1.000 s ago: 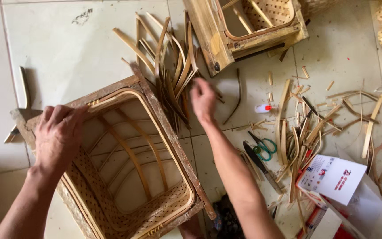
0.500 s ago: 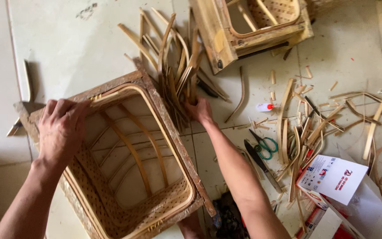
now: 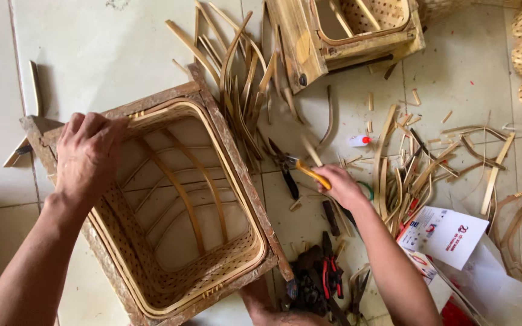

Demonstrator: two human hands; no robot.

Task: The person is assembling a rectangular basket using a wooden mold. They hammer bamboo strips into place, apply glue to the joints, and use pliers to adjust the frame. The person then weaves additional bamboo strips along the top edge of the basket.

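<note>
Head view shows the right hand [image 3: 341, 186] closed around the orange handle of a pair of pliers [image 3: 297, 171], its fingers curled tight on the grip. The pliers' long axis runs from the hand toward ten o'clock, the dark nose pointing at the near corner of the square woven basket [image 3: 182, 199]. The nose stops just short of the wooden frame [image 3: 237, 157] that rings the basket; a narrow gap of floor lies between them.

At nine o'clock from there the left hand [image 3: 89, 158] lies flat, fingers spread and pressed down on the frame's far left rim, thumb hooked over the inner edge. So the right hand is the nearer one to the pliers, the left the nearer to the basket.

A fan of bamboo strips [image 3: 240, 78] stands at twelve o'clock of the pliers, close enough to crowd any lift upward. More loose strips [image 3: 412, 163] litter the floor at three o'clock. At six o'clock lie other hand tools [image 3: 327, 274] in a dark heap. The clearest room is the pale tile [image 3: 92, 54] beyond the basket at eleven o'clock.
</note>
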